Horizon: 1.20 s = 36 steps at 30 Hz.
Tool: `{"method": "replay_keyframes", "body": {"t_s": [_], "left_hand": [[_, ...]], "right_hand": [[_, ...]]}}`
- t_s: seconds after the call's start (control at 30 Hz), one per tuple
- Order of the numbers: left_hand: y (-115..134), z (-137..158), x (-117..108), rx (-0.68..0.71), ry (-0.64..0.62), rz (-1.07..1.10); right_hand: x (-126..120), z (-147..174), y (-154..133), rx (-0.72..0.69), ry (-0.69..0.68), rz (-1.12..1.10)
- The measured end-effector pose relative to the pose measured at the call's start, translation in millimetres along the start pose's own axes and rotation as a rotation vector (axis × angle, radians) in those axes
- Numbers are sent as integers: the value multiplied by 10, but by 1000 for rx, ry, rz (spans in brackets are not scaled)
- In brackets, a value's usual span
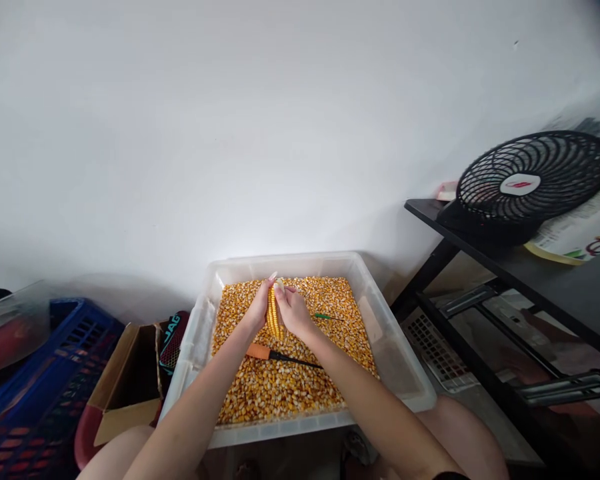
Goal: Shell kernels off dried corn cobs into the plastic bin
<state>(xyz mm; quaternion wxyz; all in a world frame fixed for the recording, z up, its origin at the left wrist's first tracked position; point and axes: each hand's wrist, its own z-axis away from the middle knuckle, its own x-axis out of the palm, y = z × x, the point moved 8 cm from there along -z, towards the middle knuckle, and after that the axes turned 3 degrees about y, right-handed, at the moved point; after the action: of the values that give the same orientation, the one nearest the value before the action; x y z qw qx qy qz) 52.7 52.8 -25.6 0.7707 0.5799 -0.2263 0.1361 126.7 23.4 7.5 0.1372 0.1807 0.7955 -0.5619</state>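
Note:
An ear of corn [274,319] with rows of yellow kernels is held upright over a bed of loose kernels [280,390]. My left hand [261,303] wraps round its left side, and my right hand [293,308] closes on its right side near the top. Both thumbs sit close together at the upper end, where a pale tip shows. Below the ear, a tool with an orange handle [258,351] and a dark shaft lies on the kernels, partly behind my right forearm. A thin green-handled tool [322,316] rests to the right.
The kernels fill a translucent plastic bin [395,357] against a white wall [280,133]. At left stand a blue crate [50,373] and an open cardboard box [130,380]. On the right, a black fan [530,180] sits on a dark shelf [510,260].

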Motion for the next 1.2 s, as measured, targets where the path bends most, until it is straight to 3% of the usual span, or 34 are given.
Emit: {"method": "replay_keyframes", "body": {"t_s": [0.13,0.53,0.73,1.0,1.2], "left_hand": [[-11,-7,-31,-26,-6,-16],[58,0,6,109,-5,-125],[91,4,16,200,5,-185],[67,4,0,166,21,-218],[105,1,-4,192,0,-249]], "right_hand": [[38,2,55,18,-3,2],[58,-33,168,112,22,-127],[26,-31,347,253,94,-193],[118,-55,279,239,-21,-281],[178,-39,422,353,-21,-354]]}}
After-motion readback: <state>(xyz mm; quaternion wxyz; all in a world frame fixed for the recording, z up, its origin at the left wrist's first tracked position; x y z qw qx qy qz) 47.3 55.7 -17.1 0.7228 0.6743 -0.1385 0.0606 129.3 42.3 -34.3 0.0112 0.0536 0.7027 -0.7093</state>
